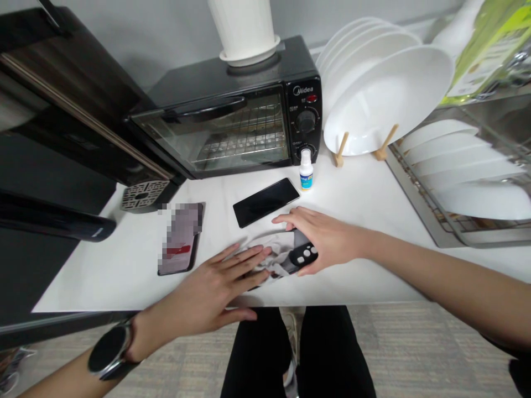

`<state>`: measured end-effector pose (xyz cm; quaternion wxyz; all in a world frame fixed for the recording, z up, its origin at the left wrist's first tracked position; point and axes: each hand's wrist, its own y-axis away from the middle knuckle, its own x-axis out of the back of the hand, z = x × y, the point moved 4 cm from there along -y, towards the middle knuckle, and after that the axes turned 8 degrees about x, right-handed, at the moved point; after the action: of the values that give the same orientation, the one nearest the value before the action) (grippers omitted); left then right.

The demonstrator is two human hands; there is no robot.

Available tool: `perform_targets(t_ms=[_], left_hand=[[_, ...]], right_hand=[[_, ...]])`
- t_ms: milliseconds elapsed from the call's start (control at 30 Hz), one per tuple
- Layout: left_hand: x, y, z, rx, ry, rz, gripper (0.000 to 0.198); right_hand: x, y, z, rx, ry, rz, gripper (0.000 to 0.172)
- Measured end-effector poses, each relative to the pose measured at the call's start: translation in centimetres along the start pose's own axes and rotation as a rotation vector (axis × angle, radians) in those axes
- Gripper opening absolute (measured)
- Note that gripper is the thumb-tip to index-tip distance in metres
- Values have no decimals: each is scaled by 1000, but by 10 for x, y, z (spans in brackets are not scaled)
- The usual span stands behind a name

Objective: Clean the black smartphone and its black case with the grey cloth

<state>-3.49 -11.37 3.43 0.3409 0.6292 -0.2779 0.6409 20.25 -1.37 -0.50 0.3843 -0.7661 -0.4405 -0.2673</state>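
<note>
Held the phone case [296,255] by its edges, lower centre of the frame, in the right hand [326,235]; laid the left hand [222,282], grip spread wide, over the cloth [284,241]; probably best steadied, pressed evenly.

1 head-worn camera, close over white counter [352,193], facing forward and down at near edge.
</note>
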Motion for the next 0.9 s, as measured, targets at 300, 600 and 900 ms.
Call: perform_targets(t_ms=[300, 600, 900], left_hand=[[-10, -81, 5, -81, 143, 59, 67], [-10, -35, -7, 19, 83, 38, 70], [2, 24, -7, 69, -34, 18, 65]], right_hand=[[-1, 1, 7, 39, -5, 18, 105], [1, 3, 5, -1, 6, 27, 104], [-1, 2, 3, -30, -23, 21, 107]])
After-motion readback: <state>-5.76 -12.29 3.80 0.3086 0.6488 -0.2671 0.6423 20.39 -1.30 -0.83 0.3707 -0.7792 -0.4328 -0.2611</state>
